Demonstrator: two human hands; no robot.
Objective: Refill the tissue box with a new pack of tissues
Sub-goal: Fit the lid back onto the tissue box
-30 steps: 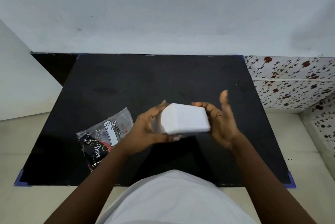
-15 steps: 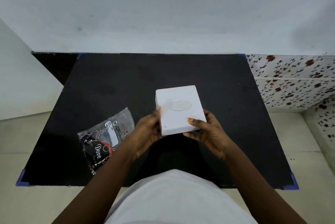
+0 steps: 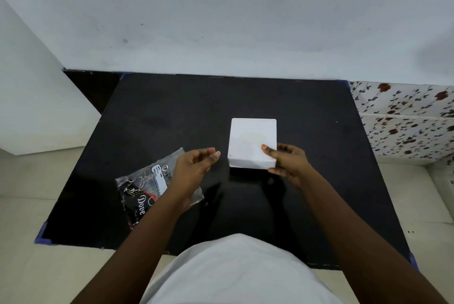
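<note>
A white tissue box (image 3: 250, 140) sits on the black table (image 3: 172, 117), top face up with a faint oval opening. My right hand (image 3: 286, 162) grips its near right corner, thumb on top and fingers along the side. My left hand (image 3: 194, 168) hovers just left of the box, fingers loosely curled and apart, touching nothing. A black and clear tissue pack (image 3: 145, 193) marked "Dove" lies flat at the near left, partly hidden under my left wrist.
A white wall stands right behind the table's far edge. Floral tiles (image 3: 405, 121) cover the wall at the right. Pale floor surrounds the table, and my white shirt (image 3: 235, 271) fills the bottom of the view.
The box was turned top up between both hands and lowered farther away onto the table. My left hand has let go and drawn off to the left.
</note>
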